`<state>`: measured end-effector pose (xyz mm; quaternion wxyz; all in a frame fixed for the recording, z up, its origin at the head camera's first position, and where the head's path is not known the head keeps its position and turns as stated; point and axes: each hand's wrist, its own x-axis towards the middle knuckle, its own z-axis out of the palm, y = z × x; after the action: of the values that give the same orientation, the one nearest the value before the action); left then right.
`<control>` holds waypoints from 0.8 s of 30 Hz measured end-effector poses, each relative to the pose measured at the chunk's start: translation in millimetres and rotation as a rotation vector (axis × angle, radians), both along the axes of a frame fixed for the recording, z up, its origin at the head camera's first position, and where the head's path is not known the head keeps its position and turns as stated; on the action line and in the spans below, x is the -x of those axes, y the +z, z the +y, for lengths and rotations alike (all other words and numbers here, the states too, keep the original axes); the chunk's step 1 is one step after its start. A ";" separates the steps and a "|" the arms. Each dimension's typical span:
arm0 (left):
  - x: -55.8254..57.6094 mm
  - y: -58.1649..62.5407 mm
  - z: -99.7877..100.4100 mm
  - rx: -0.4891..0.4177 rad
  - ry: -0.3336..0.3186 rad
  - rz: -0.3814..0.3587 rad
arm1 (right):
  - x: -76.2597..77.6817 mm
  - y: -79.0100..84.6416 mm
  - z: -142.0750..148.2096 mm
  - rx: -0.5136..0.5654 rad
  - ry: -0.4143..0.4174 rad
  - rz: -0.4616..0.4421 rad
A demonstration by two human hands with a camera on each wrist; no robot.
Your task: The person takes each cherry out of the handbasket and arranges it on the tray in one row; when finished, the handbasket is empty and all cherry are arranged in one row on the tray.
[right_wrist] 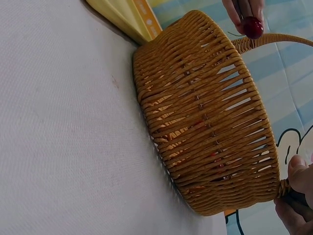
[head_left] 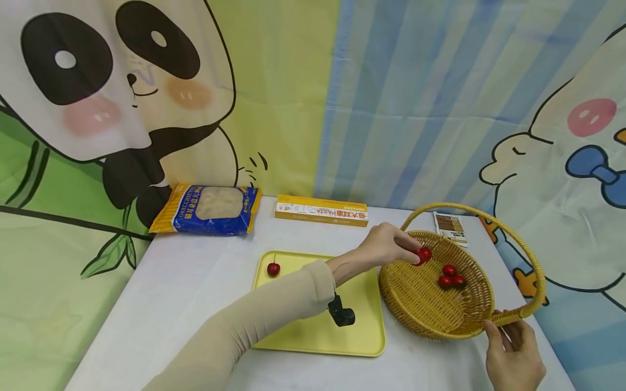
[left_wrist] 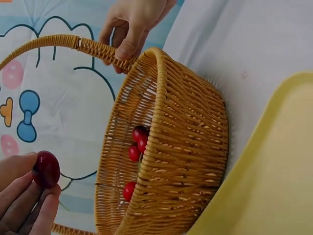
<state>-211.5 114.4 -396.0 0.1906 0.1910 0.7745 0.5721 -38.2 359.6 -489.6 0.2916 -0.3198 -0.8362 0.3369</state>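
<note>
My left hand [head_left: 383, 245] pinches a dark red cherry [left_wrist: 46, 169] between thumb and fingers over the left side of a round wicker basket [head_left: 420, 304]. Several red cherries [head_left: 451, 278] lie inside it, three of them bunched together. At the near right, my right hand [head_left: 515, 354] grips the base of the basket's arched handle [head_left: 525, 247]. One more cherry [head_left: 273, 269], its stem up, sits at the far left of a yellow tray [head_left: 362, 339]. My left forearm crosses above the tray and hides part of it.
Along the back of the white table [head_left: 161, 304] are a blue and yellow pasta bag [head_left: 210, 210] and a pasta box [head_left: 321, 210]. A small brown and white packet [head_left: 451, 228] lies behind the basket. A printed cartoon curtain [head_left: 391, 108] hangs behind.
</note>
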 end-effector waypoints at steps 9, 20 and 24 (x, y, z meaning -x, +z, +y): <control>3.6 -4.5 -37.9 -0.051 -0.006 0.009 | 2.5 0.9 -0.2 0.045 -0.025 -0.048; 7.5 -11.2 -86.8 -0.097 0.010 -0.033 | 3.0 1.1 1.0 0.089 -0.045 -0.100; 8.8 -13.5 -105.9 -0.105 0.036 -0.050 | 3.2 1.8 0.6 0.064 -0.050 -0.085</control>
<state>-220.3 8.5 -409.5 0.1894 0.1723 0.7418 0.6199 -41.4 360.2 -487.8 0.2537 -0.3635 -0.8284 0.3422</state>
